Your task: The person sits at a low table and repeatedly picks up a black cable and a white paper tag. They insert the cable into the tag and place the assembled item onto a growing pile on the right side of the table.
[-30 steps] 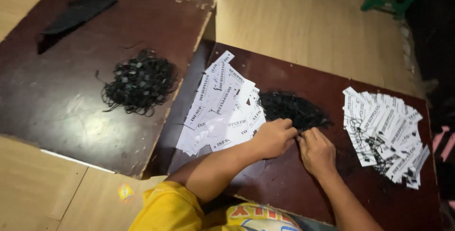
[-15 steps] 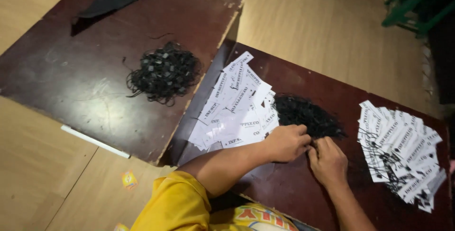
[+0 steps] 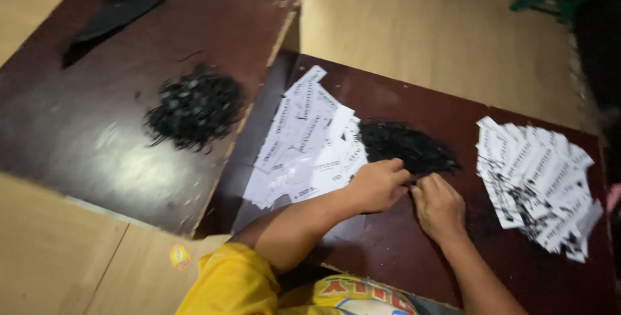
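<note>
Both hands remain at the near edge of the black pile on the lower surface, as half a second ago: the left hand and right hand meet fingertip to fingertip, each grip pinched together on something too small to make out. The white tags at left, the tags with ties at right, and the second pile on the raised board lie unchanged; only the view has shifted.
</note>
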